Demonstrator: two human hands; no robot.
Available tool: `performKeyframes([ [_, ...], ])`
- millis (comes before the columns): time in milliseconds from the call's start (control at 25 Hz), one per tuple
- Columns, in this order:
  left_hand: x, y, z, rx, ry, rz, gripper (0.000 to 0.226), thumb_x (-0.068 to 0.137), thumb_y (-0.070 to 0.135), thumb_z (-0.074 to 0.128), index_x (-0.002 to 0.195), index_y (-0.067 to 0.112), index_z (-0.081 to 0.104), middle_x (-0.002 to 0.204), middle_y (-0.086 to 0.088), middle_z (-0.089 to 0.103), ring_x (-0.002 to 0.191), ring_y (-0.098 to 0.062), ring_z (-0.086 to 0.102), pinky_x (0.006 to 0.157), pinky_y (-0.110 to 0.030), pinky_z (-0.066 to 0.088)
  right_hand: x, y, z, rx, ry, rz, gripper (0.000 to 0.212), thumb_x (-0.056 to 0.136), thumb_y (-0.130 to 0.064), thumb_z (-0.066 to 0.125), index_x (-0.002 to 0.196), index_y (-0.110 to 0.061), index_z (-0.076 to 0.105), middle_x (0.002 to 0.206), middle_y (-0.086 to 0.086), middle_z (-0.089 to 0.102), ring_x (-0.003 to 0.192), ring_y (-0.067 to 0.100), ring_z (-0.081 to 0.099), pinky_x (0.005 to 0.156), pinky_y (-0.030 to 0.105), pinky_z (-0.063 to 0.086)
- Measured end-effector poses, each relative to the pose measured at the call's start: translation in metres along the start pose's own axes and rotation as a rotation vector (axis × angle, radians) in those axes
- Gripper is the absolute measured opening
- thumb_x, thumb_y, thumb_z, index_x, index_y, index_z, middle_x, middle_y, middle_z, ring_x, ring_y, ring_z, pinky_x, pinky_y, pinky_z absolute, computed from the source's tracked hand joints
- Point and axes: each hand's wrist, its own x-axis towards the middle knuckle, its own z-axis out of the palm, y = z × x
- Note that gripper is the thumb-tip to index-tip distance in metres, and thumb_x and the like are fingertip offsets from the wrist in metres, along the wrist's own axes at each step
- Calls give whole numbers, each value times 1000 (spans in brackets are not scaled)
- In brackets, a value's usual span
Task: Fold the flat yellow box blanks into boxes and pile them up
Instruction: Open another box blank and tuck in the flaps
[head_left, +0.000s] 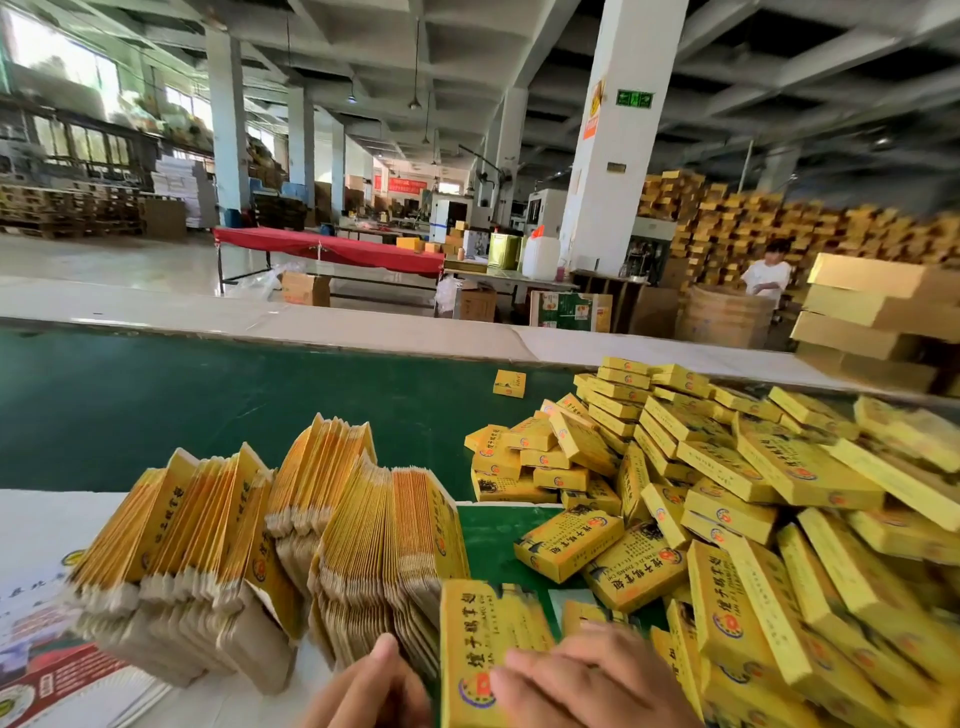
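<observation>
A yellow box blank (480, 634) stands at the bottom centre, held between both hands. My left hand (371, 691) grips its left edge, thumb pointing up. My right hand (587, 675) lies across its front face, fingers curled onto it. Rows of flat yellow blanks (270, 525) stand on edge to the left, fanned out on the table. A large heap of folded yellow boxes (727, 493) fills the right side. One folded box (509, 383) lies alone farther back on the green surface.
The green conveyor surface (208, 395) stretches behind the blanks. White printed sheets (36, 597) lie at the left. Larger gold cartons (878, 317) are stacked at the far right. A person in white (768, 275) works in the background by a pillar (618, 130).
</observation>
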Motion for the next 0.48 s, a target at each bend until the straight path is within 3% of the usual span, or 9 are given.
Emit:
performKeyframes([
  [40,-13,2,-3,113,-17,85,7,85,38,73,89,43,69,79,15,66,73,-17,66,91,-25,51,-7,12,-5,-42,-41,-15,49,103,-43,31,94,-36,79,90,-21,73,83,3,49,67,24,60],
  [160,-26,18,11,-246,-351,-71,65,67,76,65,62,12,71,57,-13,61,53,-31,63,59,-16,52,-28,41,-17,-194,-168,26,59,100,-42,28,86,-25,82,89,-12,77,79,11,60,62,23,60],
  [200,-28,25,12,-254,-342,-129,71,64,79,64,57,9,69,54,-16,59,52,-32,61,58,-14,50,-32,48,-20,-235,-195,48,63,101,-42,24,83,-25,83,86,-12,77,73,11,66,61,23,60],
  [280,-28,35,9,-223,-383,-124,72,64,79,64,56,7,67,52,-16,57,51,-31,60,63,-17,49,-40,52,-22,-234,-399,114,57,99,-44,32,77,-27,82,82,-15,77,64,9,70,58,20,59],
  [360,-29,42,7,-249,-362,-147,64,65,69,67,57,5,66,52,-14,56,51,-30,58,59,-28,46,-34,50,-27,-158,-638,147,38,82,-55,50,81,-33,81,87,-22,74,73,5,70,64,14,57],
  [440,-29,45,6,-258,-392,-170,55,68,59,67,55,6,63,52,-12,54,50,-27,55,54,-24,42,-20,43,-34,-108,-791,215,33,70,-65,64,88,-41,77,97,-30,68,90,2,67,84,20,55],
  [480,-28,48,5,-245,-376,-150,50,71,53,67,53,7,61,50,-10,53,49,-26,54,54,-17,42,-19,41,-35,-91,-774,222,36,62,-71,66,80,-42,77,90,-32,68,86,0,67,73,19,58],
])
